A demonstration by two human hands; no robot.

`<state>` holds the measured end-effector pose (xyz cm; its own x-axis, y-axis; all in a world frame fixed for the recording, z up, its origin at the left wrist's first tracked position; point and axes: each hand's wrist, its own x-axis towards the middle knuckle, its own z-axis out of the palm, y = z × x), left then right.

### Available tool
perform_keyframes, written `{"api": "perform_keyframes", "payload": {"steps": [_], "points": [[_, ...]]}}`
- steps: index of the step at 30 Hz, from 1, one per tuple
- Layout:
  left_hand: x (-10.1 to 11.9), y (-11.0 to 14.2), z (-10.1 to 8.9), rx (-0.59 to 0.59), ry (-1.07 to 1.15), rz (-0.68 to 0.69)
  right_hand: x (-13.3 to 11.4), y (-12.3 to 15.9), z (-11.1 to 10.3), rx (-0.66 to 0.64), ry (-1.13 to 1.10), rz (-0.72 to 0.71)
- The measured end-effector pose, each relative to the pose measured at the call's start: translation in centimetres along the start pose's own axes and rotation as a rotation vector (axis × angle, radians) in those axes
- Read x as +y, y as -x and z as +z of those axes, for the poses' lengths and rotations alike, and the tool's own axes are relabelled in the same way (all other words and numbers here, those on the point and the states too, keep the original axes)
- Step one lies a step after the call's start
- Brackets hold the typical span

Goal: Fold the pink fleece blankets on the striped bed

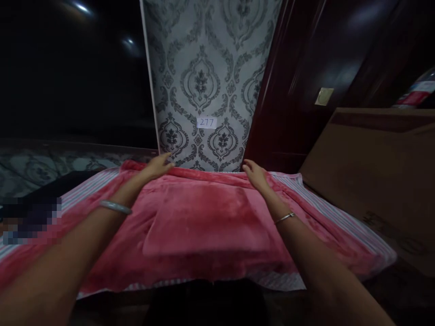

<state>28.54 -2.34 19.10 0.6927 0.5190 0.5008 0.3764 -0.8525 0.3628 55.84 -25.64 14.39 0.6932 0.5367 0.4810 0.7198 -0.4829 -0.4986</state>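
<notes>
A pink plush blanket lies spread over a striped cloth on a table, with a folded rectangle of the same pink fabric in its middle. My left hand rests flat at the blanket's far edge, fingers stretched out. My right hand lies on the far edge too, to the right, fingers extended and apart. Both wrists wear thin bangles. Neither hand grips anything.
A patterned grey wallpaper panel with a small label reading 277 stands behind the table. A dark wooden door is at the right, and a large brown cardboard box is beside the table. A blurred patch sits at the left.
</notes>
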Motion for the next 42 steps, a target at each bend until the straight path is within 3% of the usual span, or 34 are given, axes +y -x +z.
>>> {"api": "perform_keyframes", "payload": {"steps": [4,7,10,14,23,31,36,39,42], "points": [[0.5,0.4,7.0,-0.269,-0.086,0.047,-1.9,2.5,5.5,-0.160,0.053,-0.076],[0.6,1.9,11.7,-0.422,-0.160,0.050,-1.9,4.3,8.7,-0.253,0.155,-0.083],[-0.2,3.7,14.7,-0.435,-0.222,0.030,-0.4,5.7,10.8,-0.344,0.319,-0.057],[-1.7,5.2,16.9,-0.390,-0.313,0.040,1.6,6.9,12.5,-0.341,0.389,-0.064],[-2.4,5.2,18.0,-0.403,-0.310,0.048,2.3,7.1,13.6,-0.320,0.374,-0.056],[-2.1,5.0,16.4,-0.315,-0.360,-0.045,2.8,6.8,13.4,-0.311,0.431,-0.099],[-4.4,3.0,14.8,-0.385,-0.337,-0.240,5.1,5.1,11.8,-0.375,0.471,0.013],[-5.5,2.7,15.2,-0.398,-0.306,-0.287,7.1,5.0,11.7,-0.376,0.391,0.075],[-6.1,3.1,15.9,-0.372,-0.286,-0.286,8.6,5.5,12.5,-0.309,0.314,0.047]]}}
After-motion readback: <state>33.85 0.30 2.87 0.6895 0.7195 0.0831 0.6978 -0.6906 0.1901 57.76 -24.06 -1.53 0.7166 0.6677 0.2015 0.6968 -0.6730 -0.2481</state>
